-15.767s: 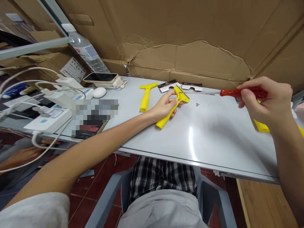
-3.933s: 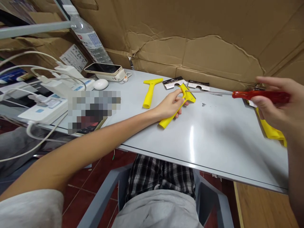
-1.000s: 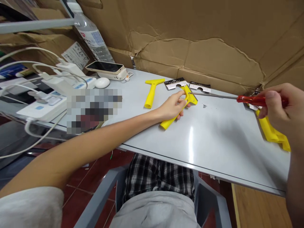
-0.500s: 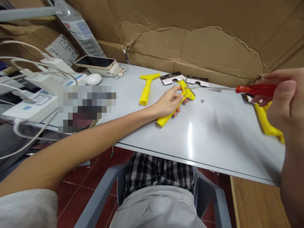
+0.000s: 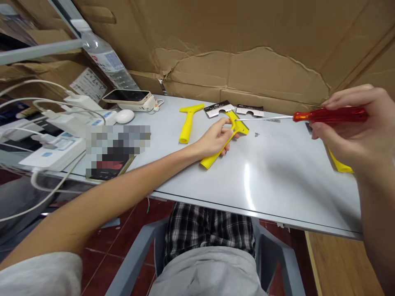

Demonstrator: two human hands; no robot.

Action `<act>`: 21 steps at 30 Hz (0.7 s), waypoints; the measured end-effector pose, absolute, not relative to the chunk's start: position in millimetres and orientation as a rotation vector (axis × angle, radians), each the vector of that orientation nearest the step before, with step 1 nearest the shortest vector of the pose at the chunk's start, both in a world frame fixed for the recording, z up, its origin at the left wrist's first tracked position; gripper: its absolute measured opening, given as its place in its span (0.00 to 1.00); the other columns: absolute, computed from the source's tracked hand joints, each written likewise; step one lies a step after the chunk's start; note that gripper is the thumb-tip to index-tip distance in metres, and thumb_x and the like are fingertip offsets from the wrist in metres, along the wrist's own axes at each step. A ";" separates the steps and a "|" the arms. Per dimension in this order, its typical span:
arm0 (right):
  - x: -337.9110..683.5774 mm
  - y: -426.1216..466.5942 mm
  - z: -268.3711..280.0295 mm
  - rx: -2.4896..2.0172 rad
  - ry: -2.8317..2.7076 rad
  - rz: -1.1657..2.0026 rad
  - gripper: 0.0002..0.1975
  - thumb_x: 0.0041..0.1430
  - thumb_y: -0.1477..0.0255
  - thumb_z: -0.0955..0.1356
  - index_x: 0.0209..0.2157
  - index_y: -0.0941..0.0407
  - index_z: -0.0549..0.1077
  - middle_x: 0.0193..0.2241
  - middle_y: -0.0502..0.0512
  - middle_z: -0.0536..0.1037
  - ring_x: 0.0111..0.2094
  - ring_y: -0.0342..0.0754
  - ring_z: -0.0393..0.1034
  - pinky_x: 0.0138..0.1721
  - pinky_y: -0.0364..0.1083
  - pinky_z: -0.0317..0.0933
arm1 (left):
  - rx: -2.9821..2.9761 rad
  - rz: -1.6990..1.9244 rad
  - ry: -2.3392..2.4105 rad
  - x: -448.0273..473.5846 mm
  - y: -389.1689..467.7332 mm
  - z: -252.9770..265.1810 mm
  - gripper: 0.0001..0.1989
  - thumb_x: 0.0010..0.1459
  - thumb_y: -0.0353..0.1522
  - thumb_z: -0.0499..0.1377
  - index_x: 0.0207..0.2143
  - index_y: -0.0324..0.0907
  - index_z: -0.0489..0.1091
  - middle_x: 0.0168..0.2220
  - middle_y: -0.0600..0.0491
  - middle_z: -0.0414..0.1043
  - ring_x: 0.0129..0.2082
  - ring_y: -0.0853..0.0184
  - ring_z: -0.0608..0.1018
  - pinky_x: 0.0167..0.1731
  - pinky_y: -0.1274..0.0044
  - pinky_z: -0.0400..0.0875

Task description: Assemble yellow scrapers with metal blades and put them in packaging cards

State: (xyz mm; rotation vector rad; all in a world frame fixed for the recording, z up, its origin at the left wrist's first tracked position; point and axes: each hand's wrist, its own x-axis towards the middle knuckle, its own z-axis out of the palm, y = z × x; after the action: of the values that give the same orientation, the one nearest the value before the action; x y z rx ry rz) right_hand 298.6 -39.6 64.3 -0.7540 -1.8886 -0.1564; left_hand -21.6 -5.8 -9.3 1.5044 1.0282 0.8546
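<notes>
My left hand (image 5: 218,137) is closed round the neck of a yellow scraper (image 5: 210,161), its wide head tilted up off the table. In my right hand (image 5: 359,119) is a screwdriver (image 5: 330,115) with a clear red handle, gripped between thumb and fingers. Its long shaft points left and the tip meets the scraper head at a screw spot. Another yellow scraper (image 5: 187,128) lies to the left of my left hand. Part of a further yellow scraper (image 5: 339,163) shows beneath my right hand. A few tiny screws (image 5: 256,134) lie just right of the held scraper.
Two blade packets (image 5: 219,109) lie along the back, by the cardboard wall (image 5: 277,74). At left are a white power strip (image 5: 55,152) with cables, a phone (image 5: 126,96) on a white block, a white mouse (image 5: 124,116) and a plastic bottle (image 5: 106,59).
The view has shifted slightly. My right fingers have changed their position on the screwdriver handle and are more extended. My left hand still holds the scraper, with the screwdriver tip against its head.
</notes>
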 end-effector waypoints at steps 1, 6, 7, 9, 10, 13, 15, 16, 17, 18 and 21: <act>299.4 -40.9 63.4 -0.803 -1.897 -0.182 0.23 0.49 0.70 0.76 0.48 0.54 0.75 0.46 0.54 0.80 0.41 0.43 0.78 0.35 0.42 0.72 | 1.500 0.860 1.024 -21.8 -5.6 -9.7 0.08 0.76 0.33 0.54 0.55 0.44 0.60 0.51 0.42 0.80 0.21 0.77 0.73 0.18 0.81 0.69; 306.2 -50.9 67.6 -1.058 -1.903 -0.584 0.06 0.64 0.70 0.69 0.38 0.57 0.78 0.23 0.48 0.74 0.23 0.32 0.65 0.26 0.36 0.53 | 1.520 0.852 0.972 -23.8 -3.6 -12.2 0.09 0.76 0.34 0.56 0.54 0.43 0.61 0.50 0.42 0.79 0.21 0.77 0.73 0.18 0.82 0.70; 306.5 -51.8 68.9 -1.035 -1.918 -0.585 0.06 0.63 0.69 0.70 0.37 0.57 0.78 0.24 0.48 0.75 0.23 0.33 0.64 0.27 0.37 0.53 | 1.525 0.850 0.968 -24.2 -3.0 -12.9 0.09 0.76 0.34 0.55 0.54 0.43 0.61 0.50 0.43 0.79 0.21 0.77 0.73 0.18 0.82 0.70; 305.4 -51.5 70.3 -0.931 -1.930 -0.501 0.10 0.57 0.67 0.74 0.41 0.54 0.79 0.33 0.50 0.80 0.30 0.38 0.71 0.30 0.41 0.59 | 1.526 0.852 0.971 -24.7 -1.7 -14.4 0.09 0.76 0.34 0.55 0.54 0.43 0.61 0.50 0.43 0.79 0.21 0.77 0.74 0.17 0.81 0.70; 304.0 -50.7 70.3 -0.879 -1.925 -0.454 0.16 0.54 0.67 0.75 0.45 0.52 0.80 0.39 0.51 0.82 0.34 0.42 0.74 0.33 0.44 0.63 | 1.522 0.853 0.976 -24.8 -1.1 -15.1 0.09 0.75 0.34 0.56 0.54 0.43 0.61 0.50 0.43 0.79 0.21 0.76 0.74 0.17 0.81 0.70; 300.6 -48.6 68.3 -0.800 -1.911 -0.423 0.26 0.49 0.67 0.76 0.53 0.46 0.79 0.47 0.50 0.82 0.43 0.49 0.78 0.41 0.50 0.70 | 1.508 0.859 0.976 -24.5 -0.2 -15.9 0.13 0.74 0.35 0.58 0.56 0.43 0.62 0.50 0.42 0.80 0.21 0.75 0.75 0.17 0.80 0.70; 301.7 -48.7 66.7 -0.836 -1.945 -0.457 0.29 0.50 0.67 0.75 0.57 0.46 0.78 0.49 0.50 0.82 0.44 0.50 0.79 0.43 0.50 0.72 | 1.504 0.863 0.974 -24.1 -0.7 -14.6 0.13 0.74 0.35 0.58 0.57 0.42 0.63 0.49 0.42 0.80 0.21 0.75 0.75 0.17 0.80 0.70; 303.5 -49.1 66.0 -0.871 -1.958 -0.464 0.29 0.52 0.66 0.75 0.58 0.47 0.77 0.49 0.51 0.82 0.44 0.49 0.80 0.41 0.49 0.72 | 1.503 0.866 0.973 -23.9 -1.2 -13.6 0.13 0.74 0.35 0.58 0.57 0.42 0.63 0.49 0.42 0.80 0.21 0.75 0.74 0.17 0.80 0.70; 306.0 -49.4 65.3 -0.921 -1.958 -0.453 0.26 0.56 0.66 0.73 0.58 0.49 0.77 0.46 0.52 0.83 0.42 0.47 0.80 0.38 0.46 0.71 | 1.501 0.868 0.972 -23.7 -1.9 -12.3 0.13 0.75 0.35 0.58 0.58 0.42 0.64 0.49 0.42 0.80 0.21 0.76 0.74 0.17 0.81 0.70; 308.8 -49.6 64.7 -0.978 -1.945 -0.431 0.22 0.60 0.67 0.71 0.56 0.51 0.79 0.42 0.52 0.83 0.38 0.44 0.80 0.34 0.43 0.68 | 1.498 0.867 0.973 -23.6 -2.7 -11.1 0.13 0.75 0.34 0.57 0.58 0.42 0.64 0.49 0.42 0.80 0.21 0.76 0.74 0.17 0.81 0.69; 315.0 -48.2 63.9 -1.073 -1.874 -0.379 0.11 0.65 0.72 0.68 0.45 0.55 0.81 0.28 0.50 0.79 0.28 0.37 0.75 0.29 0.38 0.61 | 1.495 0.853 0.970 -23.6 -4.3 -8.3 0.13 0.74 0.33 0.57 0.58 0.42 0.65 0.49 0.43 0.80 0.21 0.76 0.74 0.17 0.81 0.70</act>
State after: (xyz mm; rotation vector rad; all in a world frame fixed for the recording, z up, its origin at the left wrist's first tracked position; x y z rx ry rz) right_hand 315.0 -48.2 63.9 -1.0728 -1.8736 -0.3788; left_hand -23.6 -4.3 -8.3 1.4948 0.9699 0.8535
